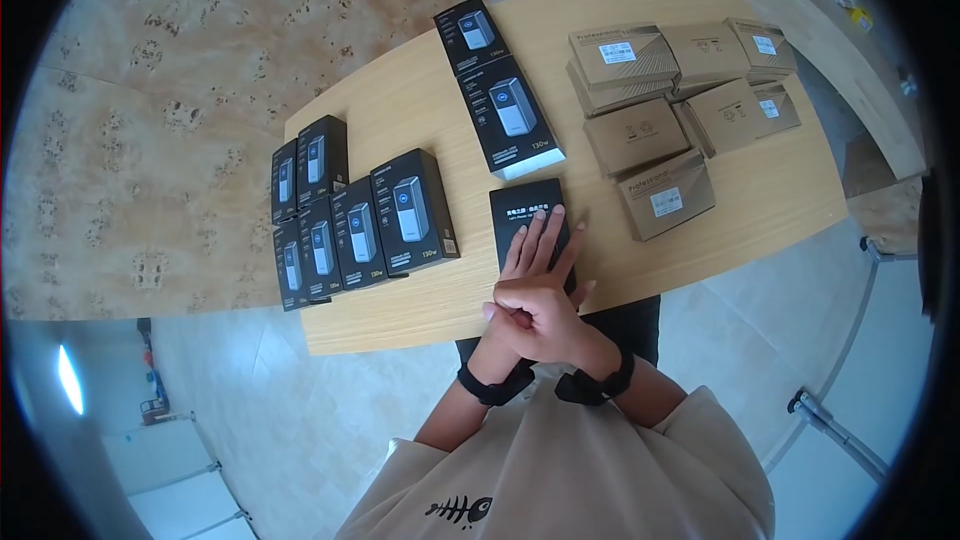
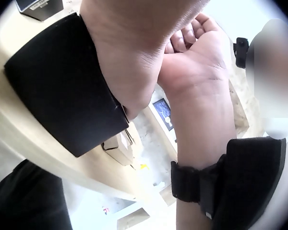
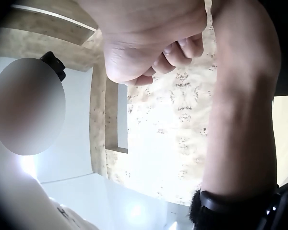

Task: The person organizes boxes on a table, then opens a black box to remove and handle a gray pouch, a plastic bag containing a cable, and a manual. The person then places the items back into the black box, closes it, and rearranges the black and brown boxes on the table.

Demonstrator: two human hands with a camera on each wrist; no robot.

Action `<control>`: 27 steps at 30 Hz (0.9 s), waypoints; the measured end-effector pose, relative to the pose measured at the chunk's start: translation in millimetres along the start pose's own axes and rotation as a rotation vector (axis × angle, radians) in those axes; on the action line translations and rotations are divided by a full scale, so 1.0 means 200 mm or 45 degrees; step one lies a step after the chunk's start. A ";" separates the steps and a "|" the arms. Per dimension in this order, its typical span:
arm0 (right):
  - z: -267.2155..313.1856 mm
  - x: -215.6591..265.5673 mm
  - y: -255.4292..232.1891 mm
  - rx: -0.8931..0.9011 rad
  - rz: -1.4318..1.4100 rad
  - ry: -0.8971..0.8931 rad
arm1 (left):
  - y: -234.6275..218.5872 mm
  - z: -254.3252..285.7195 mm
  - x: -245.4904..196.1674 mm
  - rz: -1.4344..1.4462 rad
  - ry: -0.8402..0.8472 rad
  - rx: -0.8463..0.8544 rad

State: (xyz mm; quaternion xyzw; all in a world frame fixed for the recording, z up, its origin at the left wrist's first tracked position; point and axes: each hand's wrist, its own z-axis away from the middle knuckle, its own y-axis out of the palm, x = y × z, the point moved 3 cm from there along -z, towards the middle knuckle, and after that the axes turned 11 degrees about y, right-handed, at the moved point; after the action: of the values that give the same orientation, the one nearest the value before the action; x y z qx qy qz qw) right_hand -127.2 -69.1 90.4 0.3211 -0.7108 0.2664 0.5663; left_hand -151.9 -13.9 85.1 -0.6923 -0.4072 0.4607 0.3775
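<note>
A black box with white lettering (image 1: 514, 202) lies near the table's front edge in the head view. My left hand (image 1: 545, 245) rests palm down on it, fingers straight and spread, thumb on the right side. Across the back of the left hand lies my right hand (image 1: 540, 308), its fingers curled with no object visible in them. The left wrist view has the left hand (image 2: 127, 57) against the dark box (image 2: 57, 86), and the curled right hand (image 2: 197, 48) beside it. In the right wrist view the right hand (image 3: 153, 38) is curled next to the left forearm (image 3: 242, 105).
Several black boxes with a device picture (image 1: 410, 215) are grouped on the table's left. Two more (image 1: 512, 115) lie end to end behind the hands. Several brown cardboard boxes (image 1: 640, 130), some stacked, are at the right. The table's front edge (image 1: 400, 343) is near the body.
</note>
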 end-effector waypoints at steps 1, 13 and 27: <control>0.00 -0.01 0.00 -0.004 0.001 0.007 | 0.02 0.01 0.01 0.007 0.001 0.005; -0.10 -0.16 0.06 0.048 -0.089 0.122 | 0.14 0.06 0.11 -0.090 -0.039 0.081; -0.15 -0.18 -0.03 0.032 -0.278 0.035 | 0.16 0.07 0.13 -0.073 -0.057 0.086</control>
State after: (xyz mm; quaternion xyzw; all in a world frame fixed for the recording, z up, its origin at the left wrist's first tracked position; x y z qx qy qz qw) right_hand -98.3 -46.0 61.6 0.4002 -0.6603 0.2164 0.5975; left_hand -152.4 -0.1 43.4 -0.6567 -0.4195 0.4786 0.4046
